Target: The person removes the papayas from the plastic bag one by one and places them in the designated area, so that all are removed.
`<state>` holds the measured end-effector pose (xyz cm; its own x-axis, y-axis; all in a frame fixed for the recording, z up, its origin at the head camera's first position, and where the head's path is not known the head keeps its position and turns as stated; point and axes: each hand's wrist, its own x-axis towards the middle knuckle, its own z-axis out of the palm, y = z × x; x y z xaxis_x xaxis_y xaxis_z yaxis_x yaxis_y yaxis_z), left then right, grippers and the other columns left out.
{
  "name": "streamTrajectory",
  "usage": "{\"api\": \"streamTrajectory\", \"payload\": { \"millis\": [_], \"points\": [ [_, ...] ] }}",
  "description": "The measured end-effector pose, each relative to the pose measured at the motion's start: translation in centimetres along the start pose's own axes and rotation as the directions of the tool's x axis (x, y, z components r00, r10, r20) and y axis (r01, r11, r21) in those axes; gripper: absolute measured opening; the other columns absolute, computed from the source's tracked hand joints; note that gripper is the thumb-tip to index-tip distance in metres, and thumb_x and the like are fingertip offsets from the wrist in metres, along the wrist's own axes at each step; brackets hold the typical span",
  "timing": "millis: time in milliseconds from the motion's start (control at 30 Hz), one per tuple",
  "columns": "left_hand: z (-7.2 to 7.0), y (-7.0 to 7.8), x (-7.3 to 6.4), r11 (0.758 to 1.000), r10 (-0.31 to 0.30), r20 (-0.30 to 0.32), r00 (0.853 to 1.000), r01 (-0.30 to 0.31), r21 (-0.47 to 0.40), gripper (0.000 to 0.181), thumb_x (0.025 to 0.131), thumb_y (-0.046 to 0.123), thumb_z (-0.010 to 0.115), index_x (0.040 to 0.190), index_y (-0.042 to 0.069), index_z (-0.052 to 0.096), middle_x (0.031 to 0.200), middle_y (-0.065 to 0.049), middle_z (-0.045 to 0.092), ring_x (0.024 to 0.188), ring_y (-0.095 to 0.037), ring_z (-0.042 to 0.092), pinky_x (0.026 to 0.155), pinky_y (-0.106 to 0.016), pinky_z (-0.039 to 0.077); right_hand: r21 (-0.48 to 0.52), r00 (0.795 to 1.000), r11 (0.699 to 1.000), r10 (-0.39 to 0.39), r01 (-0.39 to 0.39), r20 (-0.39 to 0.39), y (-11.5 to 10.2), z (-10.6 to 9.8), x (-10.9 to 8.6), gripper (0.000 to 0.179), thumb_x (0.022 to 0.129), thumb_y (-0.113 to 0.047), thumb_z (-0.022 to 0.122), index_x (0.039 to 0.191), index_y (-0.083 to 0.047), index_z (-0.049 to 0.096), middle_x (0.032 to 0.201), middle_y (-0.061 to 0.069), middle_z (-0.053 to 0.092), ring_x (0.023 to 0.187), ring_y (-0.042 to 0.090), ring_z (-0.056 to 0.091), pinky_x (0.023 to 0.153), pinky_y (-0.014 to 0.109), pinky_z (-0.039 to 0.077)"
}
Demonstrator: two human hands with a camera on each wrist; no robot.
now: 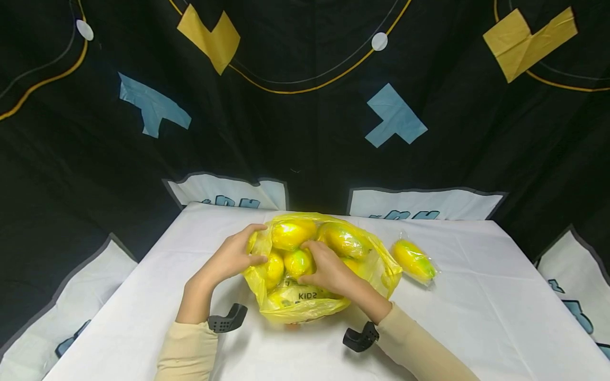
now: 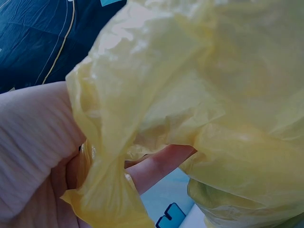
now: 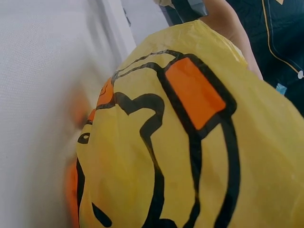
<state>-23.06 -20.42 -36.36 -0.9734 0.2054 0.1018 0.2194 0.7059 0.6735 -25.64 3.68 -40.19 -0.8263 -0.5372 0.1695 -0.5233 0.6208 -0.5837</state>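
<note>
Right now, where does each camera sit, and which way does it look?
Head: on the person's head, looking forward and down at the yellow bag; left hand, right hand and both sleeves show.
Left wrist: sits there, looking close up at the bag's crumpled plastic; left hand shows.
Right wrist: sits there, facing the bag's printed outside; part of an arm shows.
Both wrist views share the bag and dark backdrop.

"KiDS" (image 1: 307, 295) in dark letters on the yellow bag (image 1: 307, 310), blue lettering (image 1: 398, 215) on white panels (image 1: 443, 202), unreadable
</note>
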Motion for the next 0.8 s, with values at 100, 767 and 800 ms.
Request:
{"api": "streamTrajectory", "payload": {
  "millis": [100, 767, 800],
  "points": [
    [0.02, 0.03, 0.01, 1.0, 0.0, -0.001, 1.0, 0.0, 0.0, 0.07, 0.081, 0.012, 0.074, 0.143, 0.009, 0.04, 0.138, -0.018, 0.05, 0.12, -0.034, 0.051, 0.098, -0.053, 0.043, -0.004, 1.0, 1.0, 0.0, 0.0, 0.007, 0.18, 0.11, 0.14, 0.069, 0.073, -0.018, 0.086, 0.131, -0.006, 0.05, 0.128, 0.012, 0.052, 0.115, 0.025, 0.05, 0.1, 0.039, 0.043],
    [-0.03, -0.11, 0.17, 1.0, -0.001, -0.012, 1.0, 0.002, 0.011, 0.068, 0.082, 0.01, 0.074, 0.142, 0.008, 0.042, 0.138, -0.019, 0.05, 0.12, -0.035, 0.05, 0.099, -0.053, 0.042, -0.081, 1.0, 0.997, -0.02, 0.019, -0.014, 0.89, 0.87, 0.78, 0.069, 0.07, -0.025, 0.087, 0.127, -0.011, 0.05, 0.126, 0.008, 0.053, 0.116, 0.023, 0.049, 0.097, 0.039, 0.045],
    [-0.02, -0.11, 0.18, 1.0, -0.002, -0.011, 1.0, 0.002, 0.01, 0.068, 0.082, 0.01, 0.074, 0.142, 0.008, 0.042, 0.138, -0.019, 0.05, 0.12, -0.035, 0.05, 0.099, -0.053, 0.042, -0.082, 1.0, 0.996, -0.021, 0.02, -0.018, 0.95, 0.91, 0.79, 0.069, 0.07, -0.025, 0.087, 0.127, -0.011, 0.05, 0.125, 0.008, 0.054, 0.116, 0.023, 0.049, 0.097, 0.038, 0.045]
  ]
}}
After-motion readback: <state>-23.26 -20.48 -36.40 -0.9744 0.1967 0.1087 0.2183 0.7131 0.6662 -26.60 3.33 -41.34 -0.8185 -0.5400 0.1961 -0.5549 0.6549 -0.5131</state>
